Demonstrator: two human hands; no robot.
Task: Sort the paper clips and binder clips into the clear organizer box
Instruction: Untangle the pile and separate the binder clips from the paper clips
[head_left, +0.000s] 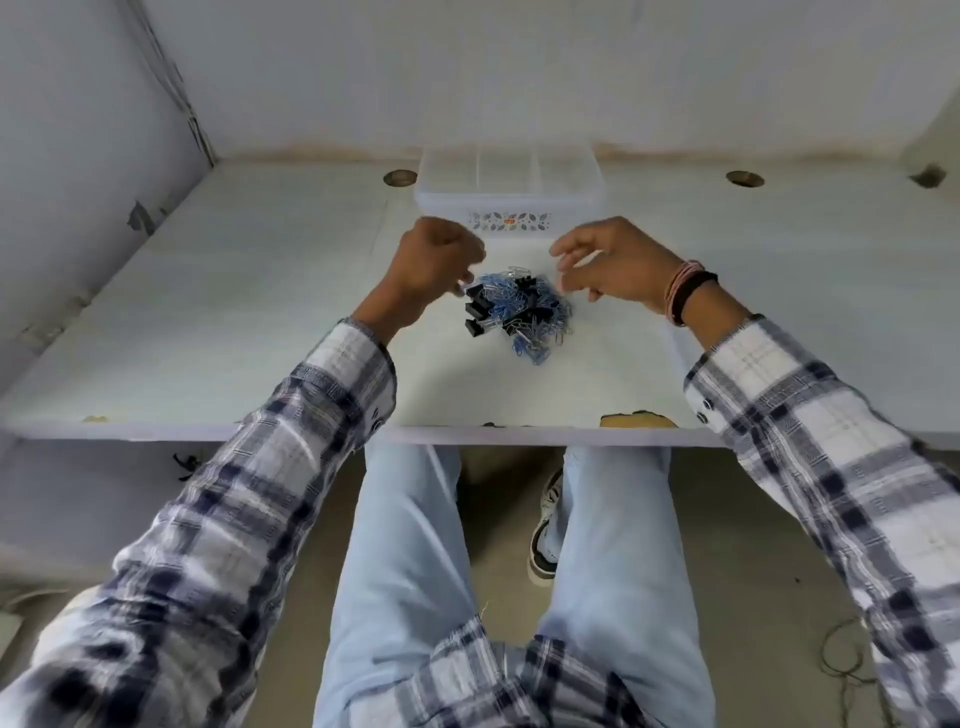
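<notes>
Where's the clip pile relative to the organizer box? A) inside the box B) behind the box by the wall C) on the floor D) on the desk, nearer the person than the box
D: the mixed pile of clips lies on the desk between the hands, and the clear organizer box sits beyond it, towards the wall.

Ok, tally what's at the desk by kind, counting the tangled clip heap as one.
clear organizer box: 1
clip heap (single clips too tangled to count): 1
cable holes: 2
hands: 2
Total: 6
</notes>
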